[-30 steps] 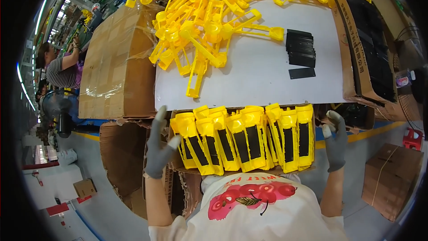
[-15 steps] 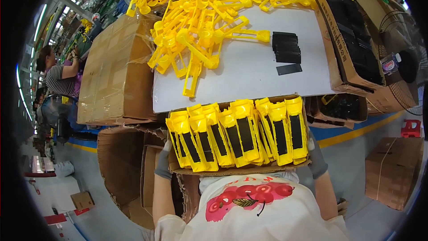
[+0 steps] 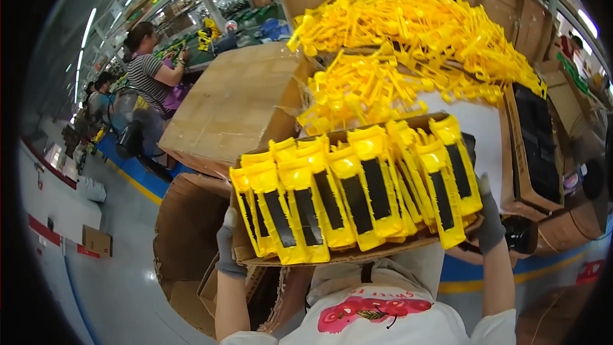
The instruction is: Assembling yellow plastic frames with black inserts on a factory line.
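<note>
A shallow cardboard box [image 3: 421, 243] hangs in front of my body, gripped at its two ends. My left hand [image 3: 228, 246], in a grey glove, holds its left end with the thumb up along the side. The right end is held by my right hand [image 3: 490, 222], gloved the same way; fingers of both hands are partly hidden by the box. Inside, yellow plastic frames [image 3: 315, 201] with black strips set in them stand in leaning rows. The box tilts, its right side higher than its left.
Behind the box, loose yellow plastic parts [image 3: 415, 29] are heaped over a white tabletop [image 3: 488, 134]. A large closed carton [image 3: 233, 96] stands left, above an open carton [image 3: 182, 243]. Black pieces fill a box [image 3: 535, 144] at right. A co-worker [image 3: 153, 70] is at far left.
The box has come up and closer, now tilted and covering the black strips on the tabletop. The view has swung left, so the table and heap appear farther right.
</note>
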Available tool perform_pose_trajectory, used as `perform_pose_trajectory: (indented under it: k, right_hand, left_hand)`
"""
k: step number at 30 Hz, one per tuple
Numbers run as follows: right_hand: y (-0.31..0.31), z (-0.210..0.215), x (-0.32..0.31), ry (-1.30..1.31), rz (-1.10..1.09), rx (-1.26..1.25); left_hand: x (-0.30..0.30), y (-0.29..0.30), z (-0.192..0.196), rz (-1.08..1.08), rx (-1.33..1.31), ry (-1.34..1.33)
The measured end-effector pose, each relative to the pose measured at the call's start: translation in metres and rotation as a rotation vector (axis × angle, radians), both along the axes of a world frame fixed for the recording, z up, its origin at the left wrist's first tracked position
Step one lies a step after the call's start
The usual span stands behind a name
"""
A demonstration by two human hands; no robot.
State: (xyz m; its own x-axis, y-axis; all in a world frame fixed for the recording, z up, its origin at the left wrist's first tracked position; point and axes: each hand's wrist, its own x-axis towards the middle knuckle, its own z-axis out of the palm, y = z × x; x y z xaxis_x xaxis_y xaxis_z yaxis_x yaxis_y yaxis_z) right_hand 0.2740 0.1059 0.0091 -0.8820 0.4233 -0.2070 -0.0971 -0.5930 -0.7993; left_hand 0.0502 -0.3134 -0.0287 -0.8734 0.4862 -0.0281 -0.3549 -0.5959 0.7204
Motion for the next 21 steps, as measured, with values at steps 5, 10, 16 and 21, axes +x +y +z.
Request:
perform_pose_trajectory:
  k: [5, 10, 16, 21]
  right_hand:
    - [0.050, -0.036, -0.084, 0.192, 0.263, 0.190]
    - [0.055, -0.039, -0.171, 0.195, 0.463, 0.206]
    - [0.098, -0.113, -0.314, 0.141, 0.486, 0.255]
    - [0.062, -0.140, -0.383, 0.220, 0.346, 0.359]
  left_hand:
    - [0.054, 0.007, -0.029, 0.240, 0.076, 0.163]
    - [0.086, 0.034, -0.065, 0.477, 0.170, 0.282]
    - [0.106, 0.069, -0.103, 0.658, 0.181, 0.258]
    - [0.084, 0.094, -0.132, 0.890, 0.123, 0.307]
